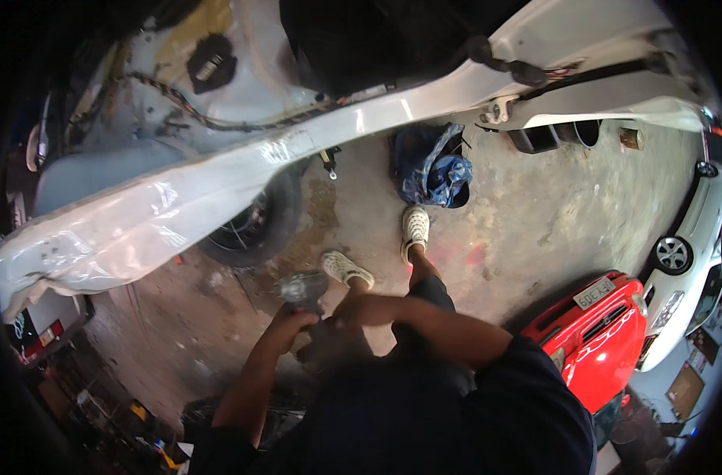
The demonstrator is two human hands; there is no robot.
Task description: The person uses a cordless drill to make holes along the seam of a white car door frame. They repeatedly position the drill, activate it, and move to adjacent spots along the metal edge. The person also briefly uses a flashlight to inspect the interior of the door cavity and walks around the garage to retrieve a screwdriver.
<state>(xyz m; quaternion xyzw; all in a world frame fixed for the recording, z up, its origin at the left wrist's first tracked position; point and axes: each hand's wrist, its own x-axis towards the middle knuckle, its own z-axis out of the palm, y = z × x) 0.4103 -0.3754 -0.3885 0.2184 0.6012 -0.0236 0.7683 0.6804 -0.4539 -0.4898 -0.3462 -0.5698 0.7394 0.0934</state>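
In front of my body, my left hand (288,326) is closed on a dark hand-held tool with a round greyish head (301,288). The tool is blurred, so its exact kind cannot be made out. My right hand (359,311) is at the near side of the tool, smeared by motion, its fingers unclear. Beyond both hands, a white car body sill (179,194) runs across the view, apart from the tool. Under it lies a black tyre on a wheel (254,226).
A blue bag (432,170) sits on the concrete floor (551,198) near my feet. Dark containers (535,138) stand under the car body's right end. A red car (598,332) and a white car (685,277) are at the right. Clutter (131,427) fills the lower left.
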